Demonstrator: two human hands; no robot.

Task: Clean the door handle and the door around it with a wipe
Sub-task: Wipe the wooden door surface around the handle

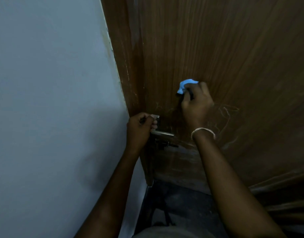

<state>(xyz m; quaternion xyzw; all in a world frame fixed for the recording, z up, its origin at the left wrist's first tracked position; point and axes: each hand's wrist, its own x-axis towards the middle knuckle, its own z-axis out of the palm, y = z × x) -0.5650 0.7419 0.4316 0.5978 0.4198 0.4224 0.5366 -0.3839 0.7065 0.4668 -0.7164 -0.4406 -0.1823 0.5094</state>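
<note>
The blue wipe (184,85) is mostly hidden inside the right grip (196,103), whose fingers curl round it against the scuffed wooden door (216,48) — centre frame, up and right of the metal door handle (162,133). The left grip (139,129) closes round the handle's left end, covering it. A pale wall (53,83) fills the left — the floor (173,200) below is dim.

Likely a home, at a room doorway. Brown wood-grain door (216,48) at 12 to 3 o'clock, scuffed, with pale scribbles (226,112) at 3. Plain pale-blue painted wall (44,83) at 9. Metal lever handle (162,133) and small latch (166,145) near centre. Dark floor (182,200) at 6, dimly lit.
</note>
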